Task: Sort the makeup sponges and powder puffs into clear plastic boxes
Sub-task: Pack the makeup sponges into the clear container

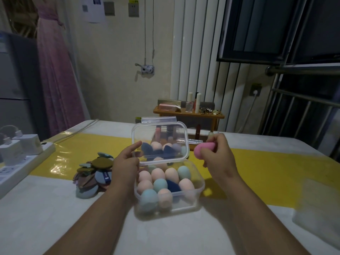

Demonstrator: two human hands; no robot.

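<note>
A clear plastic box (199, 190) stands on the table in front of me, filled with several egg-shaped makeup sponges (158, 174) in peach, teal and dark blue. Its clear lid (181, 137) is raised upright behind it. My left hand (127, 162) holds the lid's left edge, thumb in front and index finger along the side. My right hand (219, 155) grips a pink sponge (199, 150) just right of the lid. A pile of flat round powder puffs (93, 173) lies left of the box.
A white power strip with chargers (20, 157) runs along the table's left edge. A second clear box (316, 214) sits at the right edge. A yellow strip (276, 173) crosses the table. Behind, a small wooden shelf (189, 114) carries cosmetics.
</note>
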